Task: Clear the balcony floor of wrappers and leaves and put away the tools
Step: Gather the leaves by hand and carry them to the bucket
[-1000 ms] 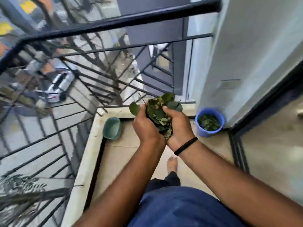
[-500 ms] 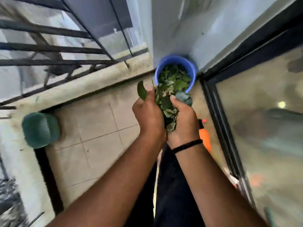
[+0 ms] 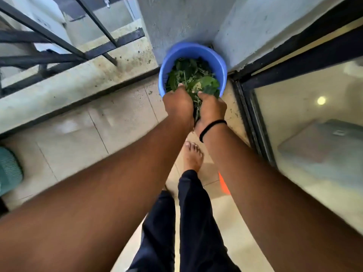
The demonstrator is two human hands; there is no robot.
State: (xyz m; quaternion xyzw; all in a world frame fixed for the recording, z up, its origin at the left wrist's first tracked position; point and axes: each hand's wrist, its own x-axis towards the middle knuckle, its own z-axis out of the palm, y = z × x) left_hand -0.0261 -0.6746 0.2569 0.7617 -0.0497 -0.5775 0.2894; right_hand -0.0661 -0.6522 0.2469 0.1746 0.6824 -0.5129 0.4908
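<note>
Head view: I find left hand [image 3: 178,104] and right hand [image 3: 213,107] cupped together round a clump of green leaves [image 3: 196,89] over the near rim of the round blue plastic bucket [image 3: 220,61] at twelve o'clock, equally near.
</note>
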